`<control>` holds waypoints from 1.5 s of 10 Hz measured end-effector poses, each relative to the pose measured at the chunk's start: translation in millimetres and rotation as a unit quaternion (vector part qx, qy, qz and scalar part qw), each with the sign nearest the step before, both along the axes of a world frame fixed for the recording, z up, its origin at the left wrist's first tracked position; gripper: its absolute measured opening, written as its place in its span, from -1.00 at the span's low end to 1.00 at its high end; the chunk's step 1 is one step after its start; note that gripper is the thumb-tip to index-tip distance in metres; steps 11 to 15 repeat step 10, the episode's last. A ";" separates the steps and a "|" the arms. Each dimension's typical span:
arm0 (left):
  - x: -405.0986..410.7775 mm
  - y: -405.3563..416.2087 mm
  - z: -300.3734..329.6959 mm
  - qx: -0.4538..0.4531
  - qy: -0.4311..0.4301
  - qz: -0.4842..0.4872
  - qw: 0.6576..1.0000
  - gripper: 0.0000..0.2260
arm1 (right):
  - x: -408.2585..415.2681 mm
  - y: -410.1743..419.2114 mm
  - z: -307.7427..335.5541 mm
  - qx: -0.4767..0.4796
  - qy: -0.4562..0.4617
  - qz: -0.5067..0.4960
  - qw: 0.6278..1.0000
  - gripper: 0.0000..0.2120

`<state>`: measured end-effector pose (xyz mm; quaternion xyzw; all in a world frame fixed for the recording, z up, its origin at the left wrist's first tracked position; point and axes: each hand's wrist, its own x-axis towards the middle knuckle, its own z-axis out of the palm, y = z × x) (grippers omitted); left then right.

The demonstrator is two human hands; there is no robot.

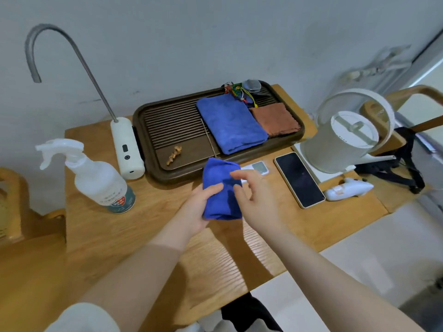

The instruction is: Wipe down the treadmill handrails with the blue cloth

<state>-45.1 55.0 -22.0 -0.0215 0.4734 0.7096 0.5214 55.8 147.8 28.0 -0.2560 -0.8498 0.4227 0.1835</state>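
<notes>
Blue microfibre, folded small, sits in the left hand [199, 207]: this blue cloth [221, 188] is held up over the wooden table [119, 236], thumb across its near face and fingers presumably wrapped behind, though those fingers are hidden by the fabric; grip looks firm enough to carry, loose enough to refold. Right hand [256, 195] hovers just beside the cloth's right edge, fingers spread and relaxed, fingertips at or barely touching the fabric, holding nothing; contact cannot be confirmed because the hand is motion-blurred; my reading is that it is tidying or squaring the fold so the cloth makes a pad fit for wiping. A second, larger blue towel [231, 124] lies folded on the dark slatted tray [172, 125], with a brown cloth [275, 118] just beside it; probably the spares' resting place, kept on the draining slats. Spray bottle [96, 178] stands near the table's left edge, within easy reach of the left arm, likely the cleaner for this job; its label is too small to read. A phone [299, 179] lies face-up near the right hand; a white kettle [340, 140] stands beyond it. No treadmill or handrail is in view, so wiping has not begun by this evidence; where the machine stands cannot be told. Curved wooden chair parts at both frame edges are cut off; the tangle of coloured bits at the tray's far end is indistinct.
</notes>
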 end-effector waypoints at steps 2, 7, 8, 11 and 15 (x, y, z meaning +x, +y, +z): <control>-25.2 72.0 26.0 0.000 -0.005 0.084 0.996 -0.71 | -4.4 83.3 -5.6 -0.085 -0.033 -0.064 0.994 -0.86; -109.3 166.0 21.5 -0.351 0.472 0.080 0.805 -0.76 | -28.9 188.2 -9.4 -0.087 -0.063 0.017 0.994 -0.84; -90.6 150.2 28.0 -0.345 0.528 0.061 0.773 -0.61 | -23.2 185.7 -6.3 -0.071 -0.076 0.033 0.994 -0.83; -39.7 87.5 58.8 -0.320 0.555 0.043 0.767 -0.63 | -17.0 153.4 5.0 -0.028 -0.074 0.086 0.993 -0.84; -39.7 87.5 58.8 -0.320 0.555 0.043 0.767 -0.63 | -17.0 153.4 5.0 -0.028 -0.074 0.086 0.993 -0.84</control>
